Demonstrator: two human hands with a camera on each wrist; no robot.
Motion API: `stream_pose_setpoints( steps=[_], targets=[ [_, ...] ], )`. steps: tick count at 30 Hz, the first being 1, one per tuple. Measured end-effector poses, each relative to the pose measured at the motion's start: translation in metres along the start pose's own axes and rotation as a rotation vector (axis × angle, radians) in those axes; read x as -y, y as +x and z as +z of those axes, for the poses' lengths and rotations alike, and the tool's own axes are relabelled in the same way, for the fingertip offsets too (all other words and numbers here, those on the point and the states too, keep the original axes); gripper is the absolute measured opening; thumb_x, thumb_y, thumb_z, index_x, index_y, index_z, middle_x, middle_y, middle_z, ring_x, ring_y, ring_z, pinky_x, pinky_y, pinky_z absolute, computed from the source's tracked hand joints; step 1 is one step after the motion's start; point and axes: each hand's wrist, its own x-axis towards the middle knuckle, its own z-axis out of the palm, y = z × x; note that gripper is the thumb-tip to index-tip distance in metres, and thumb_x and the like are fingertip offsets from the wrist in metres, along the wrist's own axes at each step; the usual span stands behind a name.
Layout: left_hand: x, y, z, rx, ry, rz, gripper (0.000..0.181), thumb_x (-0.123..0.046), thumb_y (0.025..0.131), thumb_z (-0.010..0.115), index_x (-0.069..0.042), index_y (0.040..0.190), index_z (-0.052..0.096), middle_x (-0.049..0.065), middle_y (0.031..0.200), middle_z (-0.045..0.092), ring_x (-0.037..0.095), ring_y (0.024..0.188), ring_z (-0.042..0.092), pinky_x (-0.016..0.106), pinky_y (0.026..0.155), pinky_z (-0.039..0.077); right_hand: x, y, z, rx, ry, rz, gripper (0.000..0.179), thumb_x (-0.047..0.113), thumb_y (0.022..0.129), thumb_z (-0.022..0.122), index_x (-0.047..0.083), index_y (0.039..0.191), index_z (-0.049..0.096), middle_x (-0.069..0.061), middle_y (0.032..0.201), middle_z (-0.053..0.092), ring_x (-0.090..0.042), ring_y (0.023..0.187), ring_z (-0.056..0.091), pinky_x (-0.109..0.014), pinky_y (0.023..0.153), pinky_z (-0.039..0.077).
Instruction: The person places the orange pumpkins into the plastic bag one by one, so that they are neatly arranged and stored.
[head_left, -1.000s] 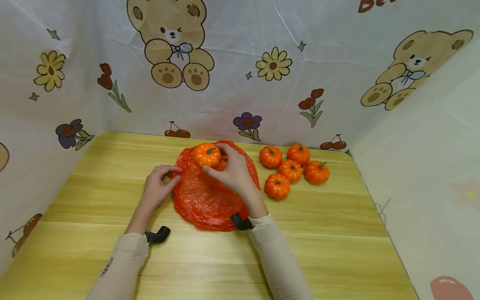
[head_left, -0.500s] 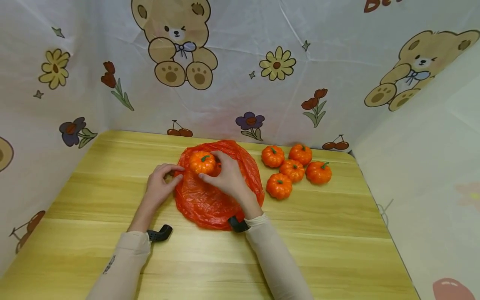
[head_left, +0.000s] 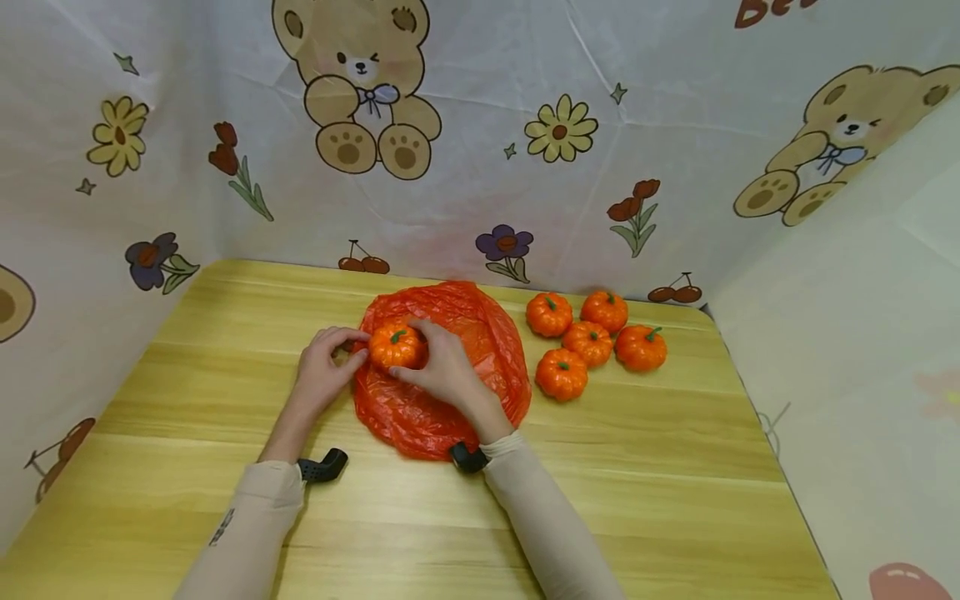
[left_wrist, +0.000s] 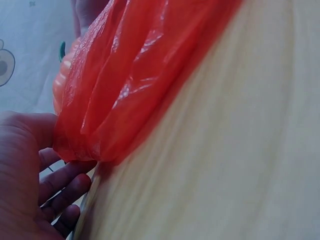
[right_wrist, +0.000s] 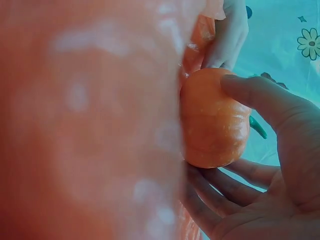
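A small orange toy pumpkin (head_left: 395, 345) with a green stem sits between the thumb and fingers of my right hand (head_left: 444, 367), at the left part of a red plastic bag (head_left: 465, 333). In the right wrist view the thumb presses one side of the pumpkin (right_wrist: 215, 120) and the fingers support the other. My left hand (head_left: 326, 367) pinches the bag's left edge. The left wrist view has the thumb and fingers at a gathered fold of the bag (left_wrist: 120, 95), with part of the pumpkin (left_wrist: 60, 85) showing behind it. Whatever the bag contains is hidden.
Several more orange pumpkins (head_left: 588, 344) stand in a cluster to the right of the bag on the wooden table (head_left: 637, 492). A patterned cloth (head_left: 465, 108) with bears and flowers rises behind the table's far edge.
My right hand has brought the pumpkin left and toward me, from the bag's far side to beside my left hand. The left hand keeps its place at the bag's edge.
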Motion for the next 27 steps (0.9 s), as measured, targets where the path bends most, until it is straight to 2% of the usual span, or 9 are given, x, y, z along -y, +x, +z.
stream_pose_setpoints(
  steps=[6,13,20,27],
  targets=[
    [0.001,0.000,0.001,-0.001,0.002,-0.001,0.023,-0.005,0.096,0.073,-0.005,0.119,0.075,0.015,0.113,0.070,0.023,0.101,0.054,0.030,0.083,0.039,-0.003,-0.001,0.003,0.007,0.023,-0.006,0.078,0.033,0.087,0.087,0.007,0.151,0.050,-0.010,0.145,0.062,-0.027,0.130,0.062,-0.043,0.112,0.050],
    [0.002,0.001,0.002,-0.001,0.001,-0.010,0.025,-0.003,0.095,0.072,-0.006,0.119,0.075,0.015,0.115,0.071,0.024,0.102,0.054,0.030,0.083,0.040,-0.002,-0.001,0.003,0.033,0.000,-0.006,0.081,0.036,0.088,0.087,0.010,0.153,0.048,-0.008,0.148,0.059,-0.026,0.135,0.059,-0.043,0.114,0.048],
    [0.001,0.001,0.002,-0.004,0.003,-0.018,0.025,-0.002,0.095,0.071,-0.006,0.119,0.075,0.014,0.114,0.070,0.023,0.103,0.054,0.032,0.084,0.039,0.002,-0.005,-0.009,0.037,-0.021,0.034,0.090,0.047,0.086,0.086,0.013,0.158,0.043,-0.007,0.156,0.053,-0.028,0.144,0.051,-0.046,0.120,0.040],
    [0.001,0.001,0.003,-0.020,0.006,0.003,0.024,-0.001,0.095,0.071,-0.006,0.117,0.076,0.014,0.114,0.071,0.023,0.101,0.055,0.029,0.082,0.040,0.014,-0.013,-0.025,0.004,-0.006,-0.014,0.087,0.049,0.087,0.084,0.017,0.158,0.044,-0.005,0.160,0.049,-0.028,0.149,0.045,-0.050,0.123,0.036]
  ],
)
